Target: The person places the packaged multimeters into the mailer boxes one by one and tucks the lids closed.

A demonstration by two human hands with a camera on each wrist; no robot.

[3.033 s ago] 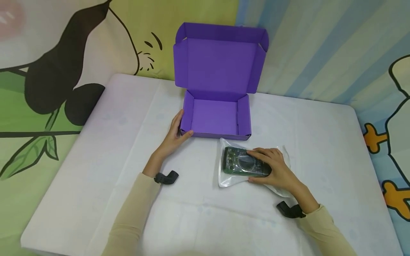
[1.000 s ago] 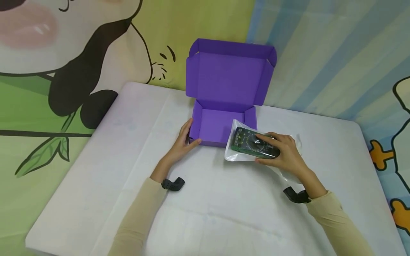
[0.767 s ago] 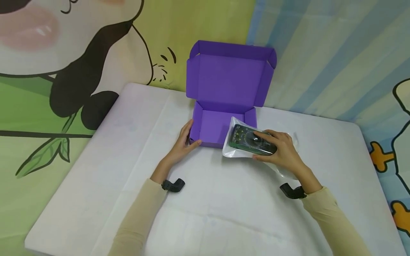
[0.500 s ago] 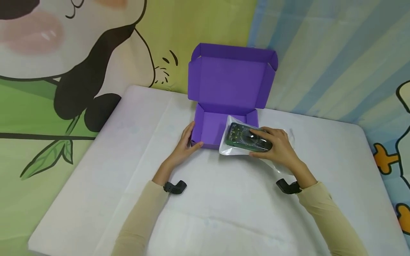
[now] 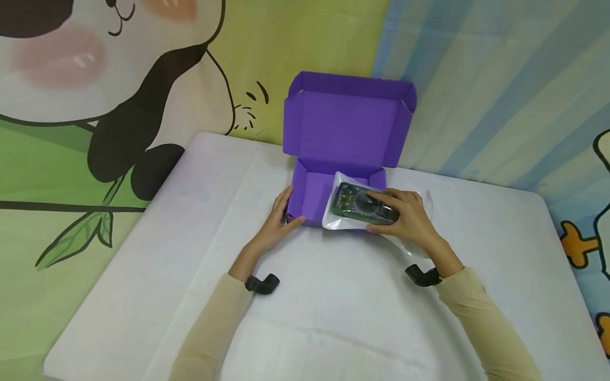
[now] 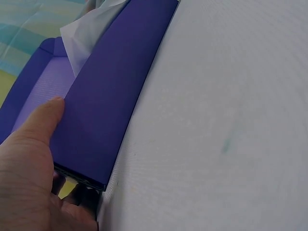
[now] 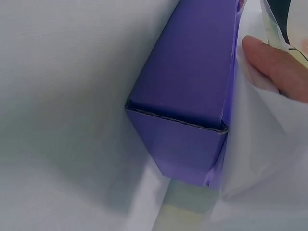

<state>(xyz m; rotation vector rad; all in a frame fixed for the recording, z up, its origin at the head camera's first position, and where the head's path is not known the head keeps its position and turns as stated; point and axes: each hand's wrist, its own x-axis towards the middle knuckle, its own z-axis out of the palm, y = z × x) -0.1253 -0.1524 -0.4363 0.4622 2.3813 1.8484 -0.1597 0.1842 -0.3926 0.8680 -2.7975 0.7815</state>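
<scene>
A purple cardboard box [image 5: 351, 129] stands on the table with its lid raised at the back. My left hand [image 5: 275, 225] grips its front left corner; in the left wrist view the thumb [image 6: 44, 115] lies on the front wall and the fingers are partly hidden. My right hand [image 5: 405, 217] holds a dark green multimeter [image 5: 364, 203] in a clear plastic bag [image 5: 333, 219], fingers on the dial side and thumb along the near edge. The bagged multimeter is tilted above the box's front right part, covering that corner. In the right wrist view the bag hangs beside the box wall [image 7: 183, 67].
A white cloth covers the table [image 5: 305, 317]. Behind it hangs a cartoon-printed backdrop [image 5: 314, 37], close to the raised lid. Black wrist cameras are strapped to the left [image 5: 263, 284] and right [image 5: 422, 275] wrists.
My right hand has lifted the bagged multimeter off the table and carried it left and forward over the box. My left hand keeps its hold on the corner. The head view has shifted.
</scene>
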